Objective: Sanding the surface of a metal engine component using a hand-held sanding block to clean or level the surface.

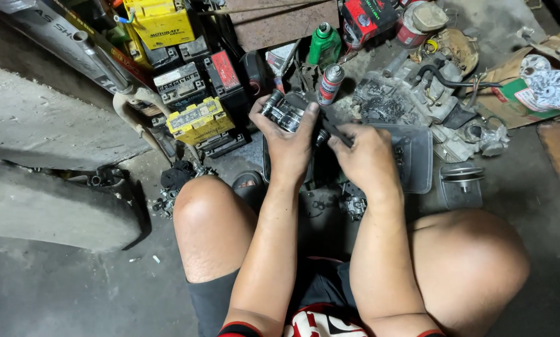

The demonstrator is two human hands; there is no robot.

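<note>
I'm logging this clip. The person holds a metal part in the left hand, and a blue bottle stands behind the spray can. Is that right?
Not quite. In the head view the bottle behind the spray can is green, not blue. The left hand does hold the metal part.

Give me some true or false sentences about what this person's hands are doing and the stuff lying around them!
1. The left hand holds a small metal engine part. True.
2. The right hand is resting flat on the floor. False: it is raised, pinching a small dark piece beside the part.
3. A green bottle stands behind the hands. True.
4. A clear plastic tray lies on the person's left side. False: it lies to the right, next to the right hand.
5. The boxy battery nearest the left hand is blue. False: it is yellow.
</note>
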